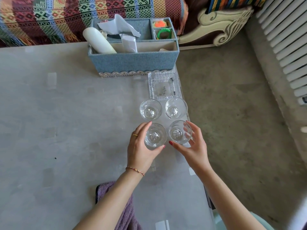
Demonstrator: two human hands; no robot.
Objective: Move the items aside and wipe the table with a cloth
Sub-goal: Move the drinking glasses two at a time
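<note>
Several clear drinking glasses stand in a square near the right edge of the glass table (49, 122). My left hand (141, 146) grips the near-left glass (155, 136). My right hand (193, 146) grips the near-right glass (180, 131). Two more glasses (150, 109) (176, 107) stand just beyond them, untouched. A clear rectangular glass dish (163, 84) sits behind those. A purple cloth (123, 211) lies at the table's near edge, partly under my left forearm.
A blue fabric organizer box (134, 62) holding a white bottle (98, 40), tissues and small items stands at the table's far edge. A patterned sofa (66, 17) lies behind it. Concrete floor (232, 113) and a white radiator (285, 39) are to the right.
</note>
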